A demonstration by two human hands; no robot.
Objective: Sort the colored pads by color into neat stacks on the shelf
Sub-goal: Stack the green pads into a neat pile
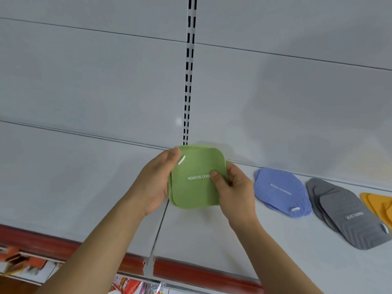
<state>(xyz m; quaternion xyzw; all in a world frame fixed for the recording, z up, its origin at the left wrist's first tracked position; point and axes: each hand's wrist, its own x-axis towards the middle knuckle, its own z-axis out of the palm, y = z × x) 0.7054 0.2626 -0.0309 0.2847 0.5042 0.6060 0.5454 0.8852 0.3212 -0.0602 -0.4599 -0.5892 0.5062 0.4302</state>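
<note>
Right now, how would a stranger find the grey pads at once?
Look along the white shelf to the person's right. Past the blue stack lies the grey stack, before the orange one. It alone is grey, fanned out.

Green pads [196,183] between the hands: matt, soft cloth-like surface. Shelf [212,234] beneath the hands: smooth, painted metal, slight sheen. Grey pads [347,215] right of them: ribbed.

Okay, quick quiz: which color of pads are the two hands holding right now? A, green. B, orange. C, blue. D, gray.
A: the left hand and right hand both grip the green pads, while the blue pads, gray pads and orange pads lie on the shelf.
</note>
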